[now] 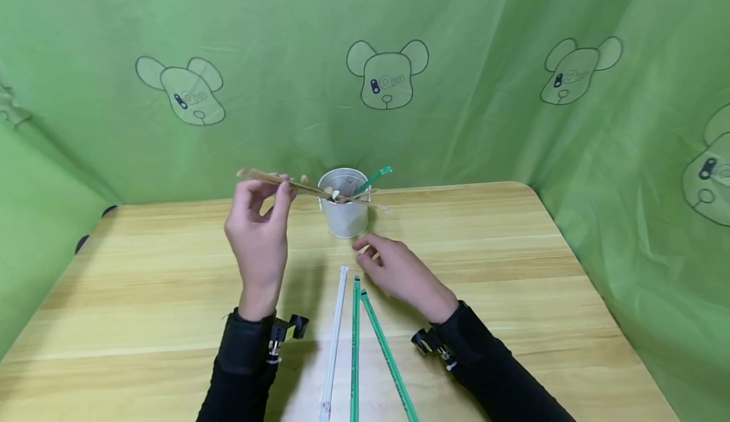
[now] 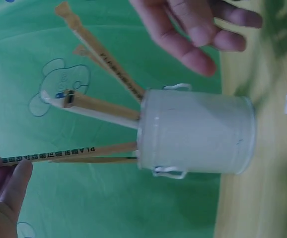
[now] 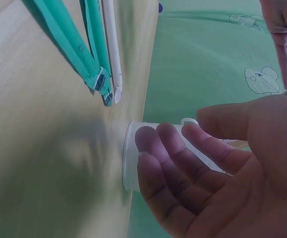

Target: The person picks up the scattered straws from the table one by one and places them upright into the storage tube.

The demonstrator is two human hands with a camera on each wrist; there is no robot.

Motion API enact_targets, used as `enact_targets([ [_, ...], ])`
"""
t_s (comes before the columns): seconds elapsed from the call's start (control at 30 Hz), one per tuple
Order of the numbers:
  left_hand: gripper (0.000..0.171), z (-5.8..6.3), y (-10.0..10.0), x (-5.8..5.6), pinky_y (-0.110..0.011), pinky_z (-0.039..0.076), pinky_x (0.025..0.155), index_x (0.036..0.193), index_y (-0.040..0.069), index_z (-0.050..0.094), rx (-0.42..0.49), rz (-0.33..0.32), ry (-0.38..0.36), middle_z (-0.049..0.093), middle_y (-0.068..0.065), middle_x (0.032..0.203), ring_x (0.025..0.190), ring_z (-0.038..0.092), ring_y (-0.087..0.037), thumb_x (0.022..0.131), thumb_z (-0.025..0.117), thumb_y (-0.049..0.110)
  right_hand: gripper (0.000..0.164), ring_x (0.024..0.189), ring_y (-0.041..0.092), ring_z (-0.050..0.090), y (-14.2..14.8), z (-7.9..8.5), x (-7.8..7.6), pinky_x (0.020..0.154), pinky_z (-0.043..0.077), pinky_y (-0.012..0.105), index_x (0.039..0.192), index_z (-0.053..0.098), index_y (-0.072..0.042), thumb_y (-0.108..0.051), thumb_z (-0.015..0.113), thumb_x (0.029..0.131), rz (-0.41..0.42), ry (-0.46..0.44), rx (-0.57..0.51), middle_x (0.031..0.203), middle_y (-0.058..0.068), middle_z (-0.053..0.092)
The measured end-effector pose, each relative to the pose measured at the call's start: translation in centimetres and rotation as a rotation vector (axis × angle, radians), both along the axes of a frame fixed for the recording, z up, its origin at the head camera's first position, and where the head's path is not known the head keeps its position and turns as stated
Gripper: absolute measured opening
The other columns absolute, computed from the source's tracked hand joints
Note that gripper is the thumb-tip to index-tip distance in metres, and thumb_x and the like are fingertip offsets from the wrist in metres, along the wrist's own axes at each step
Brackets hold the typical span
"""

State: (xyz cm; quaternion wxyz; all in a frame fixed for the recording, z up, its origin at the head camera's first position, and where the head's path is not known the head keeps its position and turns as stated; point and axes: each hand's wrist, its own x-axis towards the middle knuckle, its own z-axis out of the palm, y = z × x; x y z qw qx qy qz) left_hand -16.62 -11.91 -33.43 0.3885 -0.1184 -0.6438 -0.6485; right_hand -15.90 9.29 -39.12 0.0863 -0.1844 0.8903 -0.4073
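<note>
The left hand point(image 1: 256, 244) pinches a brown straw point(image 1: 310, 189) near the far edge of the table point(image 1: 513, 263), its long axis slanting down rightward to the bucket point(image 1: 346, 220). Probably light, stiff but crushable, it suits a gentle mid-length pinch. The right hand point(image 1: 403, 274), loosely curled, holds nothing.

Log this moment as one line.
left hand: pinches brown straw at bucket's mouth | right hand: empty, near bucket | table: white straw, two green straws
</note>
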Motion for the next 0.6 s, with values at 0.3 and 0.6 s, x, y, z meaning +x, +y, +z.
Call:
enact_targets([
  [0.3,0.011,-1.5,0.2,-0.8,-0.032,0.062,0.086,0.109,-0.005,0.070,-0.188,0.015,-0.057,0.075,-0.011,0.112,0.103,0.074,-0.023,0.100,0.073,0.001,0.025,0.088,0.014,0.065,0.0,0.2,0.0,0.077,0.056,0.035,0.133,0.068,-0.010,-0.018,0.059,0.111,-0.003,-0.002,0.001,0.107,0.001,0.071],
  [0.6,0.010,-3.4,0.4,-1.8,-0.028,0.061,0.086,0.110,-0.003,0.074,-0.275,0.017,-0.135,0.077,-0.011,0.110,0.105,0.075,-0.023,0.100,0.073,-0.001,0.028,0.089,0.014,0.065,-0.1,0.2,-0.1,0.080,0.056,0.036,0.135,0.068,-0.007,-0.017,0.059,0.111,0.011,-0.012,-0.014,0.107,0.001,0.070],
])
